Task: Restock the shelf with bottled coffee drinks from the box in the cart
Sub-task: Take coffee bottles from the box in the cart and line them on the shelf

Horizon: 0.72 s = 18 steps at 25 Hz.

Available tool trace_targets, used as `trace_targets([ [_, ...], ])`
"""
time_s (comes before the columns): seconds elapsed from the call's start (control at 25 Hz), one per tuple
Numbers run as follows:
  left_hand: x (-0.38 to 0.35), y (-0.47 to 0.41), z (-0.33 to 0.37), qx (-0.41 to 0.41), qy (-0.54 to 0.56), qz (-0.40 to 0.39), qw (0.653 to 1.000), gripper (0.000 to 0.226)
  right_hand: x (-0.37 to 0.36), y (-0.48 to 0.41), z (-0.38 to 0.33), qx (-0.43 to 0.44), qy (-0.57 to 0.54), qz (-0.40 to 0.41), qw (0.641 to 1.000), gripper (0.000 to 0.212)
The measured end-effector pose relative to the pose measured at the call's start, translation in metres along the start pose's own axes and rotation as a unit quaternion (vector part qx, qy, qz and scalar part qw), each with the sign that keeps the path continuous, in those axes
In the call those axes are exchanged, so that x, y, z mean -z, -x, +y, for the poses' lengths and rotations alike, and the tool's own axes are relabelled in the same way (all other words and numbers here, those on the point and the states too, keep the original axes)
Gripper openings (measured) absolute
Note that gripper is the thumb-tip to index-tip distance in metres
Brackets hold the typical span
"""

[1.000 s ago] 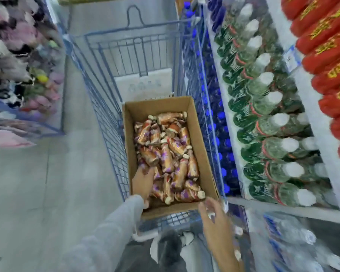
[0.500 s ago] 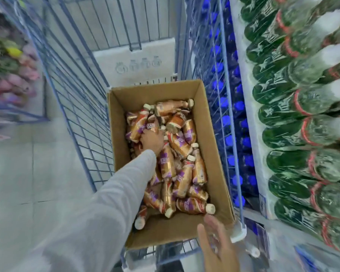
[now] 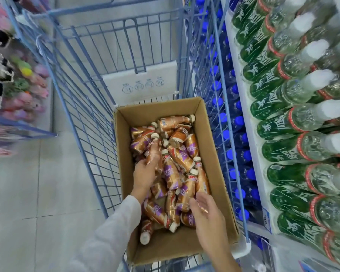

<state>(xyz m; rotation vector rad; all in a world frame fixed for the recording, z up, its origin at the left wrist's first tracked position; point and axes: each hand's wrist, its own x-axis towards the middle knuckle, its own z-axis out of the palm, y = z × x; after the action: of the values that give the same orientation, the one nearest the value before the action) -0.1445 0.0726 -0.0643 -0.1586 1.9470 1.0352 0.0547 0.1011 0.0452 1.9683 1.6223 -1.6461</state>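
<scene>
An open cardboard box (image 3: pixel 210 134) sits in the blue wire cart (image 3: pixel 86 107), filled with several brown-and-purple bottled coffee drinks (image 3: pixel 183 154) lying loose. My left hand (image 3: pixel 145 173) grips one coffee bottle (image 3: pixel 154 152) by its lower body, its cream cap pointing away from me, lifted a little above the pile. My right hand (image 3: pixel 204 209) reaches into the near part of the box, fingers relaxed, fingertips at the bottles there; it holds nothing.
The shelf (image 3: pixel 249 173) on the right carries rows of green-labelled clear bottles (image 3: pixel 294 122), with blue-capped bottles (image 3: pixel 230 134) below, close behind the cart's wire side. Racks of soft colourful goods (image 3: pixel 24 91) stand at the left across a tiled floor (image 3: pixel 28 193).
My left hand has closed on a coffee bottle and raised it from the pile. My right hand has moved from the box's near edge into the box.
</scene>
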Motion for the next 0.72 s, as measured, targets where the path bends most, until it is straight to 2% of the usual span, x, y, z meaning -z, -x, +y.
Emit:
trace_targets([
  [0.12,0.039,0.061,-0.015,0.027,0.076,-0.031,0.996,0.051,-0.018,-0.069,-0.038,0.028,-0.012,0.010,0.999,0.048],
  [0.24,0.074,0.101,-0.030,0.054,0.128,-0.005,0.990,0.042,-0.042,-0.158,-0.082,-0.002,-0.045,0.030,0.999,0.065],
  [0.4,0.112,0.128,-0.049,0.080,0.117,0.026,0.990,0.037,-0.075,-0.248,-0.116,-0.061,-0.056,0.047,0.995,0.091],
  [0.48,0.127,0.138,-0.052,0.047,0.097,0.011,0.994,0.041,-0.089,-0.269,-0.115,-0.076,-0.068,0.060,0.993,0.099],
  [0.52,0.133,0.144,-0.052,0.022,0.087,0.004,0.996,0.043,-0.093,-0.274,-0.113,-0.075,-0.073,0.063,0.993,0.099],
  [0.6,0.141,0.144,-0.059,0.035,0.100,0.027,0.994,0.038,-0.094,-0.271,-0.110,-0.077,-0.098,0.049,0.991,0.089],
  [0.72,0.139,0.143,-0.055,0.060,0.119,0.052,0.990,0.045,-0.077,-0.241,-0.100,-0.098,-0.218,0.000,0.971,0.067],
])
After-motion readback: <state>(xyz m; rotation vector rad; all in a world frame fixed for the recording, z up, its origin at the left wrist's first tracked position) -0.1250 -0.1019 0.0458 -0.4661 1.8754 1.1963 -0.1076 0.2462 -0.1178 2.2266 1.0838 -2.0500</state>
